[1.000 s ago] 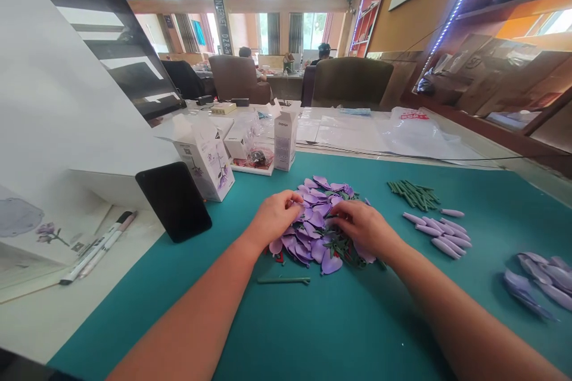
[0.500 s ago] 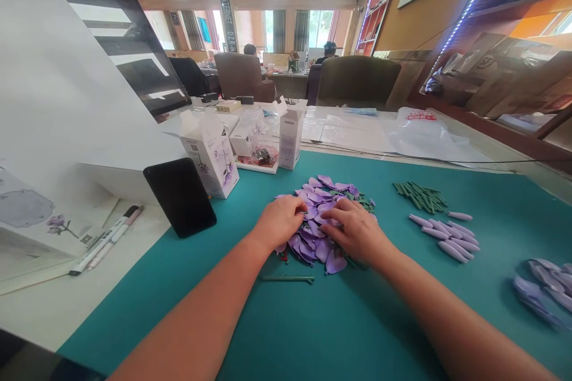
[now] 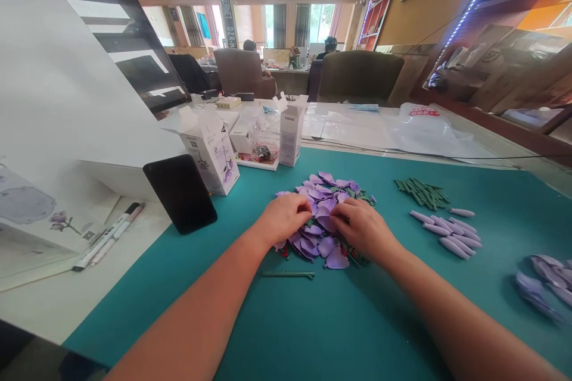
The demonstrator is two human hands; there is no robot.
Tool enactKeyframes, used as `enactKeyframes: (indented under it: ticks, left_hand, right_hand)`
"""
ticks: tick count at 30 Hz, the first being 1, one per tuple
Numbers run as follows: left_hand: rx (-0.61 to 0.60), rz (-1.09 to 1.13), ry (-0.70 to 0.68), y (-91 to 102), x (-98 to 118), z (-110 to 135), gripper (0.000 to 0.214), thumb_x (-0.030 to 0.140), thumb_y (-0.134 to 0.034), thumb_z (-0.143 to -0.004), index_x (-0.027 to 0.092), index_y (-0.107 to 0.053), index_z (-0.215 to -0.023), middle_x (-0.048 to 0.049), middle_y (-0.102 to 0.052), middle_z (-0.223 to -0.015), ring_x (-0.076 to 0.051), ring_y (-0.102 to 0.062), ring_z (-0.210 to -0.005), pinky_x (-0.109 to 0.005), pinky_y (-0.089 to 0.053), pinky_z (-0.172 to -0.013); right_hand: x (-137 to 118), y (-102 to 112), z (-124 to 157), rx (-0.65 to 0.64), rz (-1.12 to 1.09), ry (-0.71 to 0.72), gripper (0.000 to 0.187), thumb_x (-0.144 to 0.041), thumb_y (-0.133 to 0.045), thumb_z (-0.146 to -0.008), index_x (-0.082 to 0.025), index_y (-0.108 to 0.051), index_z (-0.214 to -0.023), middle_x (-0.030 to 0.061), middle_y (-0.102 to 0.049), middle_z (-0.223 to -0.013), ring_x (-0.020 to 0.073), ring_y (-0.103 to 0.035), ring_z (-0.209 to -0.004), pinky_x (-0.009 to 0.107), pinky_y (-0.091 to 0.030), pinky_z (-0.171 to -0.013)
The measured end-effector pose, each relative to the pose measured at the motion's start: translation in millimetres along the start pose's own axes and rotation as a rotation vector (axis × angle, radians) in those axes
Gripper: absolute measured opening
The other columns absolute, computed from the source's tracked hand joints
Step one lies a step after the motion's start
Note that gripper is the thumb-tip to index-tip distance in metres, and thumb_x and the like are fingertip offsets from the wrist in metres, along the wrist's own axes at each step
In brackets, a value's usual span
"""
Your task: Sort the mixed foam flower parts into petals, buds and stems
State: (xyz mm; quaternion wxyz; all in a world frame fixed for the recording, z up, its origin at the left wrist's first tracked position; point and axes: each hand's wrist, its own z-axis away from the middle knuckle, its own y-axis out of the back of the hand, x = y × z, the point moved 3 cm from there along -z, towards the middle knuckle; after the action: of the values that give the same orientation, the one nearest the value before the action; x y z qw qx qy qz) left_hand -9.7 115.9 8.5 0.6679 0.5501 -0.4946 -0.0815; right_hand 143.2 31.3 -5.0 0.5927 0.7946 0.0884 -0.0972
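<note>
A heap of purple petal pieces (image 3: 325, 190) mixed with small green parts lies on the teal mat (image 3: 339, 321). My left hand (image 3: 282, 219) rests on the heap's left side with its fingers curled down onto the petals. My right hand (image 3: 363, 228) lies on the right side, fingertips pinched among the petals. What either hand actually holds is hidden under the fingers. A single green stem (image 3: 288, 274) lies on the mat just in front of my left wrist.
Green sticks (image 3: 420, 191), purple buds (image 3: 449, 231) and long bluish petals (image 3: 546, 277) lie in groups to the right. A black phone (image 3: 181, 192), white boxes (image 3: 210, 152) and pens (image 3: 109, 236) stand at the left. Plastic bags (image 3: 402, 126) lie behind; people sit far back.
Both hands have drawn closer together over the middle of the petal heap, and the fingers keep shifting among the petals. The view has tilted slightly.
</note>
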Motion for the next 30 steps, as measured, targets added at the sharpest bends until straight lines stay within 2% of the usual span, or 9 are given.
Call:
enactKeyframes:
  ticks: [3,7,9,14,18,24,27,30]
  left_hand:
    - [-0.001,0.016,-0.022,1.2,2.0,-0.1,0.017,0.02,-0.047,-0.076,0.02,-0.064,-0.073,0.0003,-0.067,-0.082,-0.016,-0.058,-0.077,-0.023,-0.038,-0.062]
    - [-0.024,0.056,0.009,4.4,3.3,0.5,0.015,0.019,-0.048,-0.075,0.02,-0.062,-0.07,0.0006,-0.066,-0.078,-0.016,-0.058,-0.074,-0.023,-0.038,-0.062]
    - [-0.06,0.065,0.025,4.9,4.7,1.5,0.013,0.02,-0.051,-0.074,0.02,-0.062,-0.069,0.0006,-0.065,-0.076,-0.015,-0.058,-0.071,-0.023,-0.037,-0.059]
    - [-0.114,0.04,0.015,2.3,7.1,2.8,0.013,0.018,-0.05,-0.073,0.019,-0.063,-0.073,0.0004,-0.065,-0.073,-0.015,-0.057,-0.068,-0.022,-0.037,-0.057]
    - [-0.087,0.063,0.033,3.0,5.9,2.2,0.018,0.021,-0.047,-0.077,0.02,-0.065,-0.076,0.0002,-0.067,-0.079,-0.015,-0.059,-0.072,-0.022,-0.039,-0.06]
    - [-0.091,0.169,0.027,5.7,11.3,4.0,0.027,0.035,-0.046,-0.082,0.019,-0.066,-0.076,0.0002,-0.065,-0.074,-0.015,-0.057,-0.069,-0.023,-0.038,-0.059]
    - [-0.087,0.232,0.045,4.2,12.6,4.5,0.017,0.032,-0.055,-0.074,0.019,-0.066,-0.076,0.0012,-0.065,-0.074,-0.014,-0.057,-0.069,-0.022,-0.038,-0.058]
    - [-0.012,0.214,0.051,4.9,10.6,3.3,0.012,0.027,-0.054,-0.072,0.019,-0.061,-0.067,0.0022,-0.06,-0.068,-0.013,-0.053,-0.065,-0.022,-0.037,-0.056]
  right_hand:
    - [0.5,10.0,1.4,0.008,-0.026,-0.033,0.015,-0.019,-0.052,-0.083,-0.021,-0.065,-0.089,0.005,-0.062,-0.09,0.0191,-0.054,-0.085,0.029,-0.039,-0.073]
    - [-12.6,15.5,5.2,-0.171,-0.091,0.065,0.011,-0.019,-0.055,-0.081,-0.021,-0.066,-0.083,0.0031,-0.061,-0.084,0.0168,-0.054,-0.081,0.027,-0.039,-0.071]
    - [-20.6,12.0,6.4,-0.223,-0.077,0.1,0.014,-0.017,-0.056,-0.08,-0.021,-0.068,-0.087,0.0035,-0.061,-0.085,0.017,-0.054,-0.083,0.027,-0.039,-0.071]
    - [-31.9,-6.4,3.0,-0.191,0.149,0.105,0.016,-0.028,-0.059,-0.081,-0.018,-0.068,-0.089,0.0078,-0.061,-0.087,0.0202,-0.052,-0.082,0.031,-0.037,-0.072]
    - [-30.1,-12.8,0.5,-0.149,0.204,0.116,0.021,-0.026,-0.05,-0.087,-0.018,-0.068,-0.082,0.0078,-0.06,-0.084,0.0183,-0.051,-0.079,0.031,-0.035,-0.073]
    - [-19.3,-5.4,-0.3,-0.004,0.091,0.077,0.023,-0.025,-0.047,-0.088,-0.019,-0.067,-0.078,0.0062,-0.059,-0.078,0.0184,-0.052,-0.077,0.03,-0.037,-0.071]
    - [-18.9,0.7,0.0,0.02,-0.06,0.056,0.023,-0.025,-0.046,-0.088,-0.02,-0.066,-0.078,0.0044,-0.059,-0.077,0.0171,-0.053,-0.076,0.028,-0.039,-0.069]
    - [-18.7,9.9,1.3,0.02,-0.166,0.009,0.018,-0.028,-0.047,-0.088,-0.021,-0.064,-0.084,0.0028,-0.062,-0.083,0.0162,-0.055,-0.08,0.027,-0.039,-0.069]
